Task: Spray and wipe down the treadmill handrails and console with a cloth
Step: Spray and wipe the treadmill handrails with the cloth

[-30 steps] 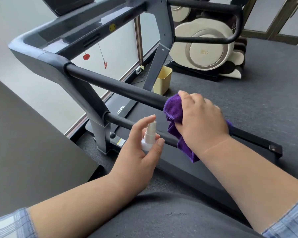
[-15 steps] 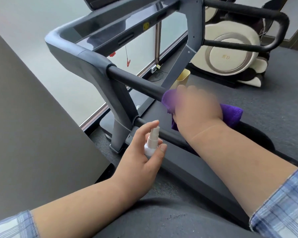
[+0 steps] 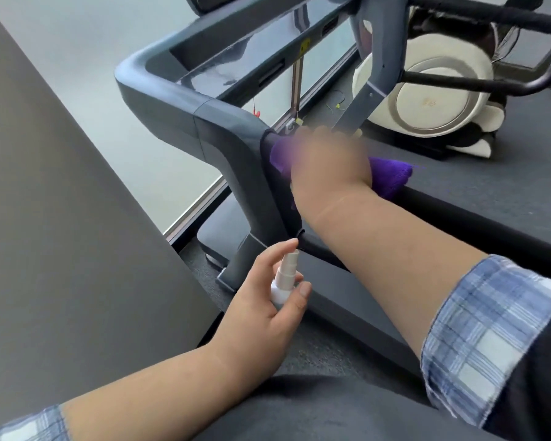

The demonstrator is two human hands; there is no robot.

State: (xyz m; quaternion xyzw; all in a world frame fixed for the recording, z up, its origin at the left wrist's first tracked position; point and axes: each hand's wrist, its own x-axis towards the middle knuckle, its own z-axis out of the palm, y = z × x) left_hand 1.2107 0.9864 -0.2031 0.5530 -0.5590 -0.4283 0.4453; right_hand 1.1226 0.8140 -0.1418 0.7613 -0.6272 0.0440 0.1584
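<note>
Right hand [image 3: 328,160], blurred, seemingly clutches cloth [image 3: 392,178] on handrail [image 3: 458,211]; left hand [image 3: 261,310] grips bottle [image 3: 61,281].
</note>
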